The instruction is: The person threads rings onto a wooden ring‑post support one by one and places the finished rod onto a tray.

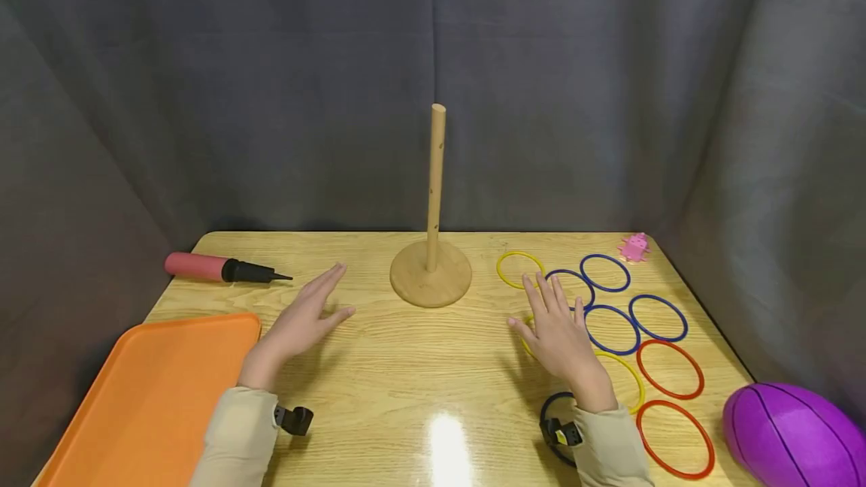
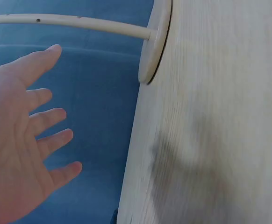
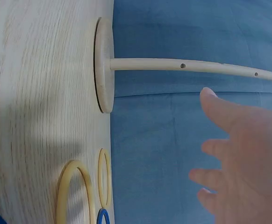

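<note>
- Bench [image 1: 406,374], spanning beneath both grips.
- Tray [image 1: 169,389], left of the left grip, probably set aside to leave the middle free.
- Peg [image 1: 437,186], upright beyond and between the grips, steadied by its broad disc.
- Ball [image 1: 798,434], right of the right grip.
- Pump [image 1: 199,267], beyond the left grip.
- Left grip [image 1: 298,329] and right grip [image 1: 558,333], raised, fingers extended, holding nothing.
- Rings [image 3: 62,196], flat below and around the right grip, likely spread for easy reach.
- Toy [image 1: 634,247], beyond the right grip.

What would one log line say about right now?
left hand: raised, holding nothing | right hand: raised, holding nothing, near rings | wooden post: upright, no ring on it | rings: lying on table
</note>
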Demonstrator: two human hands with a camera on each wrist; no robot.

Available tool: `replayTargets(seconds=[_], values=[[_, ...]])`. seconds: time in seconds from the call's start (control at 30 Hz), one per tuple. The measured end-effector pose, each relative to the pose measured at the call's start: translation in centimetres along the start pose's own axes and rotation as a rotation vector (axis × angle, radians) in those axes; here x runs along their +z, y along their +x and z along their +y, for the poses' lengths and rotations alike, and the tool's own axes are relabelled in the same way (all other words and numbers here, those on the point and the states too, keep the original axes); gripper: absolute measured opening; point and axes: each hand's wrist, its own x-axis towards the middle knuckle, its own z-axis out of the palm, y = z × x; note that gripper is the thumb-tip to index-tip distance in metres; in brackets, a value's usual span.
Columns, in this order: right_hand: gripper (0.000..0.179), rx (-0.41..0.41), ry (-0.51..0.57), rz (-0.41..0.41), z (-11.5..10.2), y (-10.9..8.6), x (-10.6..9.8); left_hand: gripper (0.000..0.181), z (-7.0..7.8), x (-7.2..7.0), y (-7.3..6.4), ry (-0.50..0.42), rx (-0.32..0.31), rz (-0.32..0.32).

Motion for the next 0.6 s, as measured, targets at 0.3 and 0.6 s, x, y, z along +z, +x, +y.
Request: replayTargets(seconds=[0.3,0.6], values=[[0.070,-0.029,0.046,-0.002,0.8,-0.5,-0.4,0.069,-0.2,0.9,4.2,-0.119,0.036,-0.066],[0.066,-0.014,0.143,-0.047,2.7,-1.8,-1.2,0.067,-0.5,2.2,6.9,-0.185,0.044,-0.129]])
